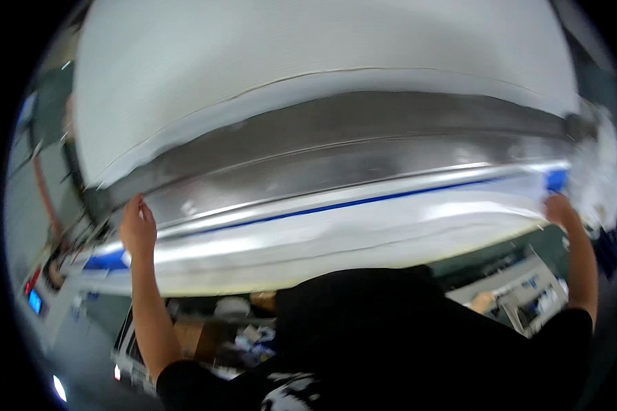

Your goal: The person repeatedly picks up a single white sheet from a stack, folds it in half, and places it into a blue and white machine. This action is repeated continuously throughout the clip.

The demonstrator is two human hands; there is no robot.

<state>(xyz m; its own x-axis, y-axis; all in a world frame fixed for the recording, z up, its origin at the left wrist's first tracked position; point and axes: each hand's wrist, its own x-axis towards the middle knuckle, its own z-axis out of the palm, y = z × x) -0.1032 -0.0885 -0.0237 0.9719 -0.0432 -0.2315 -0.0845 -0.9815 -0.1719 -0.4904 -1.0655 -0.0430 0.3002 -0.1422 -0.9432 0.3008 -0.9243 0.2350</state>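
A long grey metal bar [336, 168] spans from left to right in front of me. Along its near side runs a thin blue strip [363, 202], with a white sheet [308, 236] sagging below it toward my body. At the left end, my left hand [138, 229] is raised over the bar's near edge, fingers up and slightly bent, thumb apart, with nothing visible in it. My right hand [561, 209] is at the sheet's right end, just below a blue patch [557, 180]. Its fingers appear closed on the sheet's edge, though blur softens the detail.
Beyond the bar, a broad white sheet [322, 41] covers the far side. Bunched clear plastic film [600, 171] hangs at the right end. Below are a cluttered shelf [233, 335] and a light-coloured tray [528, 294] with loose items. A small lit screen [35, 301] is at far left.
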